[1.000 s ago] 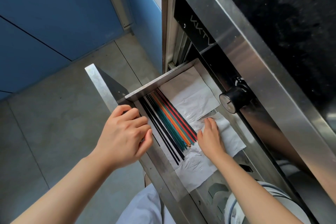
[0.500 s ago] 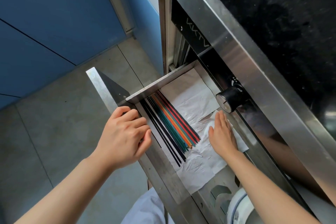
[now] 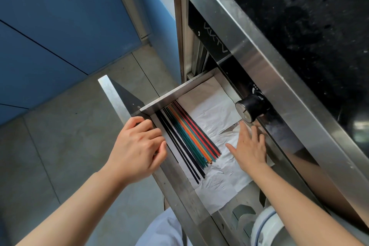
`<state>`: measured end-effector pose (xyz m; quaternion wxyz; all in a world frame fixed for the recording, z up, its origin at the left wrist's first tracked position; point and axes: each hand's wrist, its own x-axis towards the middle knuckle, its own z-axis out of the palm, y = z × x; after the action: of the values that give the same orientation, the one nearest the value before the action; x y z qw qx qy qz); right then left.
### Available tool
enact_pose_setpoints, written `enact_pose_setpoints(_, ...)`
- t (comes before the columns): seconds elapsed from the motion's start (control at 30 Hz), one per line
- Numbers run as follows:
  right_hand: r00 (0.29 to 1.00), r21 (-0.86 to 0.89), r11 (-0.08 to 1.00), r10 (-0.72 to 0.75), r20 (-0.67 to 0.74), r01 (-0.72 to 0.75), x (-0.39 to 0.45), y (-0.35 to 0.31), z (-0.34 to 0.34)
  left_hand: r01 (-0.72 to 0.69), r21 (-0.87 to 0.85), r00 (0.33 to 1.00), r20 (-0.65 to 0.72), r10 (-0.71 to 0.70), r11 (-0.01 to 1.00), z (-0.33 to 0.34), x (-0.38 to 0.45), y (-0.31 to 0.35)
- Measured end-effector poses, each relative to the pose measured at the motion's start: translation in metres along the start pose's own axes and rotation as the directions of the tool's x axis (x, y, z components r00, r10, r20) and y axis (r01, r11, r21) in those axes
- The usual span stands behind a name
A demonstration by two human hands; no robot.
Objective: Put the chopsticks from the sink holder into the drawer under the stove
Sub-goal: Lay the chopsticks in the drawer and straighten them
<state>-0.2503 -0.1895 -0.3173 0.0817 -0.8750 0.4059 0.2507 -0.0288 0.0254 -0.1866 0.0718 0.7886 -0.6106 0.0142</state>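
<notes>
Several chopsticks (image 3: 189, 138), black, teal, orange and red, lie side by side in the open steel drawer (image 3: 179, 183) under the stove, on white paper lining (image 3: 211, 110). My left hand (image 3: 137, 150) grips the drawer's front panel, fingers curled over its top edge. My right hand (image 3: 249, 146) lies flat inside the drawer on the paper, fingers spread, just right of the chopsticks and apart from them. It holds nothing.
A black stove knob (image 3: 250, 107) juts out above the drawer's right side, close to my right fingertips. The black stovetop (image 3: 299, 16) with its steel rim fills the upper right. White dishes (image 3: 267, 225) sit in the drawer's near end. Blue cabinets (image 3: 50, 26) stand beyond the grey floor.
My right hand has slid away from the chopstick tips to the right and flattened, with fingers spreading on the paper. The left hand keeps its grip on the drawer front.
</notes>
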Motion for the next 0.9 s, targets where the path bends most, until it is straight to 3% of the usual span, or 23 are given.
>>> enact_pose_setpoints(0.17, 0.997, 0.003, 0.998, 0.067, -0.029, -0.067, 0.008, -0.005, -0.008, -0.002, 0.020, 1.000, 0.011, 0.001, 1.000, 0.001, -0.001, 0.000)
enact_pose_setpoints(0.37, 1.000, -0.052, 0.999, 0.007, -0.014, -0.007, -0.017, -0.024, -0.037, -0.010, 0.022, 0.999, 0.048, 0.008, 1.000, -0.001, 0.001, 0.001)
enact_pose_setpoints(0.57, 0.998, 0.143, 0.989, -0.030, 0.062, 0.021, -0.055, -0.044, -0.050, -0.031, -0.040, 0.994, 0.099, 0.035, 0.999, -0.005, 0.002, 0.000)
enact_pose_setpoints(0.9, 0.954, 0.521, 0.800, 0.223, 0.198, -0.296, -0.150, -0.072, -0.099, -0.071, -0.155, 0.931, 0.345, 0.121, 0.985, -0.019, 0.009, -0.010)
